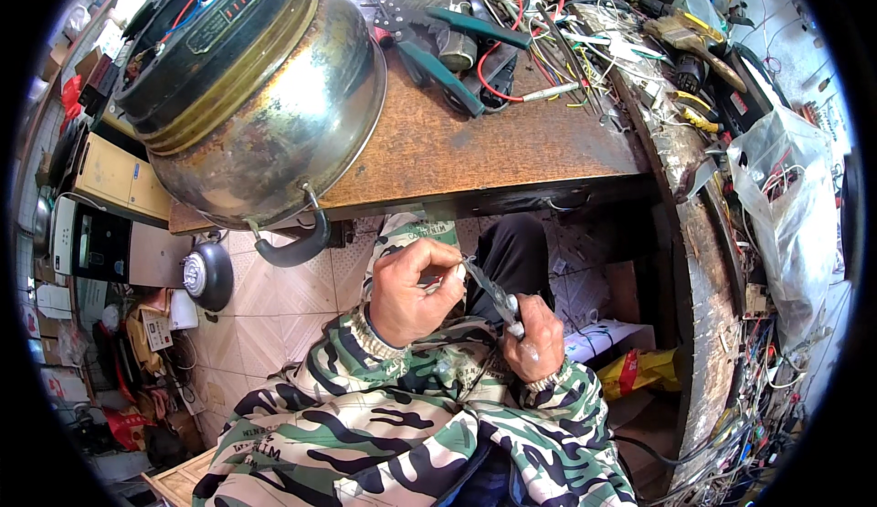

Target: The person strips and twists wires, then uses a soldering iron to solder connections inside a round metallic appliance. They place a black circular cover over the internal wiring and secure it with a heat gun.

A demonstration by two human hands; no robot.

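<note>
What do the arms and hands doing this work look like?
There's no machine grip here: the left hand and right hand are a person's own, without gloves. The left sleeve and right sleeve are camouflage in green, black and pale cream, with some dark lettering on the left one. Both end in cream, knitted-looking cuffs. No cables show on them.

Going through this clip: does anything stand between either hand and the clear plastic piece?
Nothing visible does. The left hand pinches one end of the clear plastic piece, and the right hand grips the other. The wooden desk lies beyond the hands, not between them and the plastic.
</note>
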